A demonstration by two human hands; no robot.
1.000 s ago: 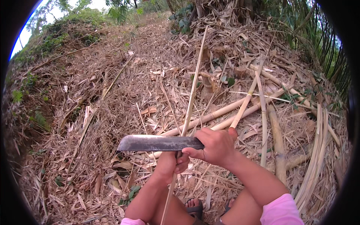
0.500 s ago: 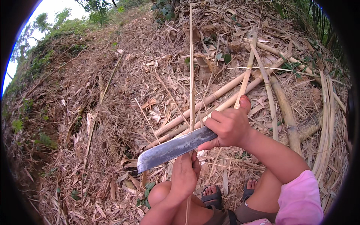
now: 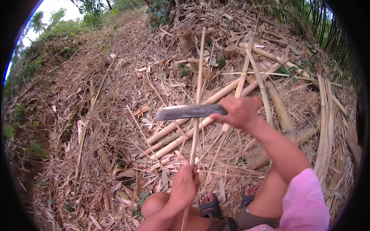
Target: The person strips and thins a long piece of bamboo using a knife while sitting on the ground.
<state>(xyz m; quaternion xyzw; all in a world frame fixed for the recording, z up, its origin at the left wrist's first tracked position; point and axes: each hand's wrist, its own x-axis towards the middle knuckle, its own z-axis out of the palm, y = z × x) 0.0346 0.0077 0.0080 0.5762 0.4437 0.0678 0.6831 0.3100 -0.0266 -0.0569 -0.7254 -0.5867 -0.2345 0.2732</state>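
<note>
My right hand (image 3: 242,111) is closed round the handle end of a machete (image 3: 189,112) with a broad dark blade and a paler edge. The blade lies crosswise over a long, thin bamboo strip (image 3: 199,69), about halfway along the part beyond my left hand. My left hand (image 3: 184,184) grips that strip lower down, between my knees, fingers wrapped round it with the thumb on top. The strip's near end runs down past my left wrist toward the lower edge. The machete's handle is hidden inside my right hand.
Bamboo poles (image 3: 227,89) lie crossed on the leaf-littered ground ahead. A bundle of split bamboo strips (image 3: 325,127) lies at the right, near a thick bamboo log (image 3: 266,154). Cut stumps (image 3: 186,38) stand farther off. My sandalled foot (image 3: 210,205) is below my hands.
The machete has moved away from me along the bamboo strip, from just above my left hand to farther up. The strip's far end sits lower in view and leans slightly right.
</note>
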